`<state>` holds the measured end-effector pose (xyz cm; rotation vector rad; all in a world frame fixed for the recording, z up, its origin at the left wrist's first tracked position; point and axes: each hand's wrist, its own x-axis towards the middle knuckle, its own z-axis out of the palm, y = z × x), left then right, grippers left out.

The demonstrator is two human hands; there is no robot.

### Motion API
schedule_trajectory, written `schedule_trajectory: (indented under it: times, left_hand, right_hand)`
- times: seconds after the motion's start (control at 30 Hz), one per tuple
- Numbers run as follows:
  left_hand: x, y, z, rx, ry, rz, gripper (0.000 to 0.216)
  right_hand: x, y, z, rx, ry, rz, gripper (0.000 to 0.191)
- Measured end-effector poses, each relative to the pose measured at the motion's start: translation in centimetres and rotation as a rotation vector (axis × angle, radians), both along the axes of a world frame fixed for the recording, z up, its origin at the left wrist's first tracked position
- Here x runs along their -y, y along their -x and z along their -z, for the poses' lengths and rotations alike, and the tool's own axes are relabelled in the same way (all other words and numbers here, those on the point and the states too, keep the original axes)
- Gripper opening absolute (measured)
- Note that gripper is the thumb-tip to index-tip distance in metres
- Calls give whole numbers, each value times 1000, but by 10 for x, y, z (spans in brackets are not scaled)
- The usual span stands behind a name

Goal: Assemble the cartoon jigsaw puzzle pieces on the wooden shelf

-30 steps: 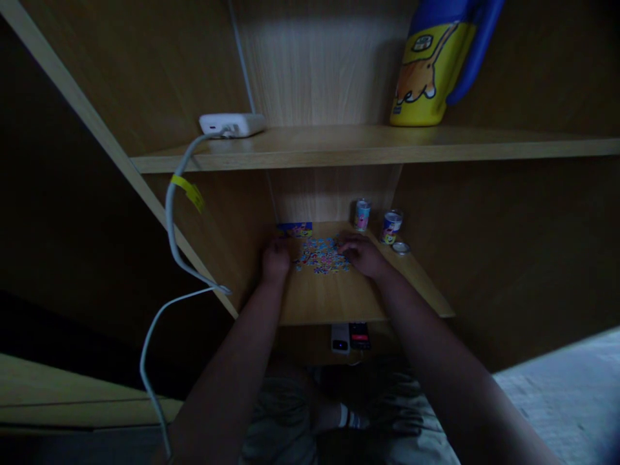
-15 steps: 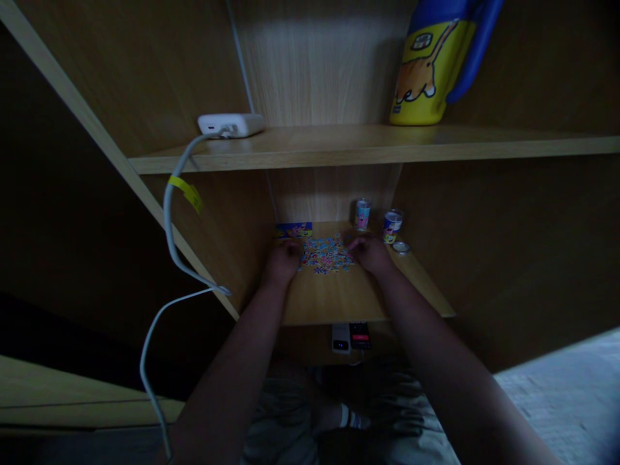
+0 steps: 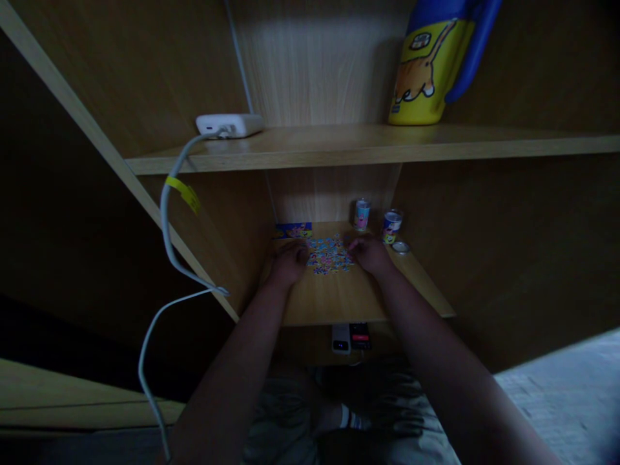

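Small multicoloured jigsaw puzzle pieces (image 3: 330,255) lie spread in a patch on the lower wooden shelf. My left hand (image 3: 289,261) rests at the patch's left edge, its fingers curved beside the pieces with the thumb apart from them. At the right edge is my right hand (image 3: 371,254), thumb and fingers drawn together; whatever is between them is too small and dark to make out. Behind my left hand, a blue and yellow picture card (image 3: 293,230) lies near the back panel.
Two small printed cans, one at the back (image 3: 361,214) and one nearer (image 3: 391,226), stand right of the pieces. A round lid (image 3: 401,247) lies by them. Above are a white cabled device (image 3: 230,124) and a yellow-blue mug (image 3: 421,71). Two phone-like devices (image 3: 341,339) lie below.
My left hand has shifted slightly right and now covers the left edge of the puzzle pieces. My right hand stays almost in place.
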<state>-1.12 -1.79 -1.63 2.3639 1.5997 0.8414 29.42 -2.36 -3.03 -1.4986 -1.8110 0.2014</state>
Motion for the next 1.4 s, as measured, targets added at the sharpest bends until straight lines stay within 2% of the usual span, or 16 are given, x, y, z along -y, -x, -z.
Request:
schedule_trajectory:
  times: [0.27,0.6,0.8,1.17,1.3,1.4]
  left_hand:
    - [6,-10,2,-132,73,45,38]
    - [-2,-2,2,66,17,-3,24]
    - [-4,1,2,18,-10,13,37]
    - [3,-6,-4,-38,-7,5,10]
    - [4,-7,-5,6,-12,24,8]
    - [3,-9,-4,18,-30,20,16]
  right_hand:
    - [-2,1,2,2,4,-12,14]
    - [0,2,0,-69,16,-11,15]
    - [0,2,-3,-59,46,-43,21]
    - [2,3,-4,-63,38,-42,20]
    - [2,3,-4,-44,30,-32,19]
    - [1,3,-3,-37,26,-34,21]
